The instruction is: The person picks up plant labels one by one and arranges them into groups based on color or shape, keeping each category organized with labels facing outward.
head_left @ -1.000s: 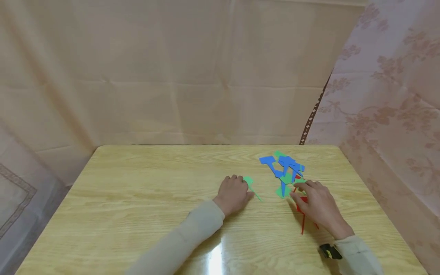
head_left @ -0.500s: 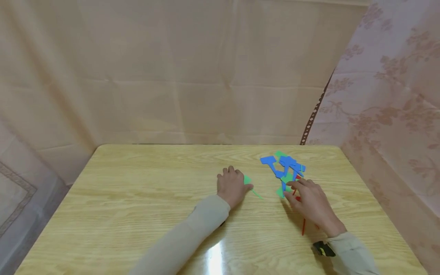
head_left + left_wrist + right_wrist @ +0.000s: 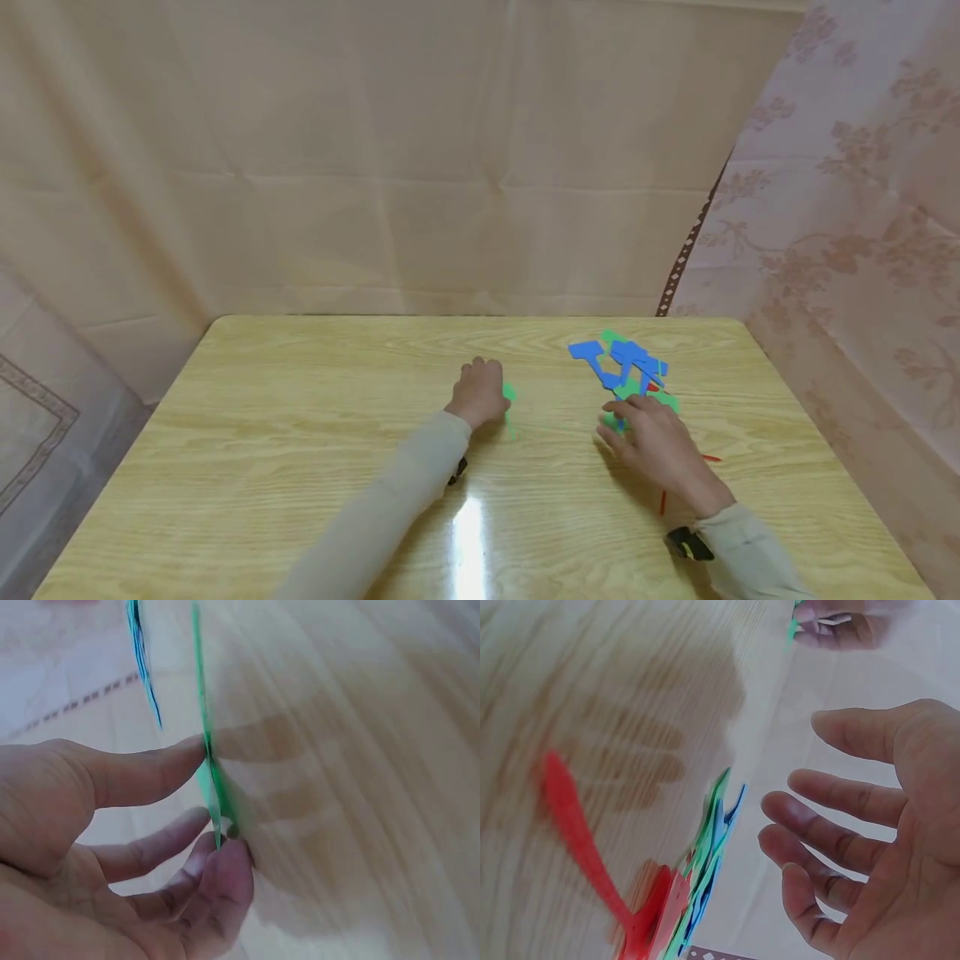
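My left hand (image 3: 478,396) grips a green T-shaped plant tag (image 3: 509,392) low over the middle of the table. In the left wrist view the thumb and fingers meet at the head of this tag, and its thin stem (image 3: 199,667) points away. My right hand (image 3: 660,446) hovers with loosely bent, spread fingers over the near side of a tag pile, nothing between them. Blue tags (image 3: 628,354) and green tags (image 3: 666,402) overlap in that pile. Red tags (image 3: 589,855) lie beside it, mostly hidden under the right hand in the head view.
The wooden table (image 3: 300,400) has its far edge against a beige curtain (image 3: 412,167). A patterned pink cloth (image 3: 862,208) hangs along the right side. A black band (image 3: 690,543) sits at the right wrist.
My left hand has moved left, taking the green tag along and turning its stem more towards me. The right hand has shifted left and slightly nearer, over the pile's near side.
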Motion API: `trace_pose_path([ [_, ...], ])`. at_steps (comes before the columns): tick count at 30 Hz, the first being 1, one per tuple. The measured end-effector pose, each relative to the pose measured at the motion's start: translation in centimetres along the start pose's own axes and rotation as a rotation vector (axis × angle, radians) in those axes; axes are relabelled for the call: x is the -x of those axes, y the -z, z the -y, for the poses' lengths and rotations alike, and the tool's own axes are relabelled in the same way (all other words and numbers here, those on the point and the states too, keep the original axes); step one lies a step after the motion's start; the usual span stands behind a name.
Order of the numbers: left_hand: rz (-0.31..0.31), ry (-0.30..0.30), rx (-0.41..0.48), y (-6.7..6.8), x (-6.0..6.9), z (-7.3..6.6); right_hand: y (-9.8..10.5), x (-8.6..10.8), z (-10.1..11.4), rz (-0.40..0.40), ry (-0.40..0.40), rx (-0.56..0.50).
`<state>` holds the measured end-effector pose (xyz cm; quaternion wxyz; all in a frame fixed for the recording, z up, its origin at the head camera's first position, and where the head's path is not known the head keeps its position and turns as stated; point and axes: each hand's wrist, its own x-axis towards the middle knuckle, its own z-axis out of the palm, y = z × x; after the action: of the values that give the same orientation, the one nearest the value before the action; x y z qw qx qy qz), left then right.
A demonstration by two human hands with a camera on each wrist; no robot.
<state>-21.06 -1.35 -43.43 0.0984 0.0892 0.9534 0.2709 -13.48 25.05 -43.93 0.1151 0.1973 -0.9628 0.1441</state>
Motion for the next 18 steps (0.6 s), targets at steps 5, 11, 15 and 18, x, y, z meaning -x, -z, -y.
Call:
trace_pose_path([
  [5, -0.040, 0.034, 0.098, 2.3, -0.3, 4.0, -0.1, 0.0, 0.1, 0.000, 0.009, 0.005],
  [11, -0.127, 0.043, 0.091, 5.8, -0.3, 10.0, -0.3, 0.2, 0.0, 0.020, 0.016, 0.004],
  [15, -0.170, 0.056, 0.088, 7.9, -0.1, 13.3, -0.3, 0.3, 0.0, 0.038, 0.015, -0.003],
  [18, -0.175, 0.095, 0.110, 9.2, 0.0, 15.0, -0.2, 0.4, 0.1, 0.047, 0.014, -0.011],
])
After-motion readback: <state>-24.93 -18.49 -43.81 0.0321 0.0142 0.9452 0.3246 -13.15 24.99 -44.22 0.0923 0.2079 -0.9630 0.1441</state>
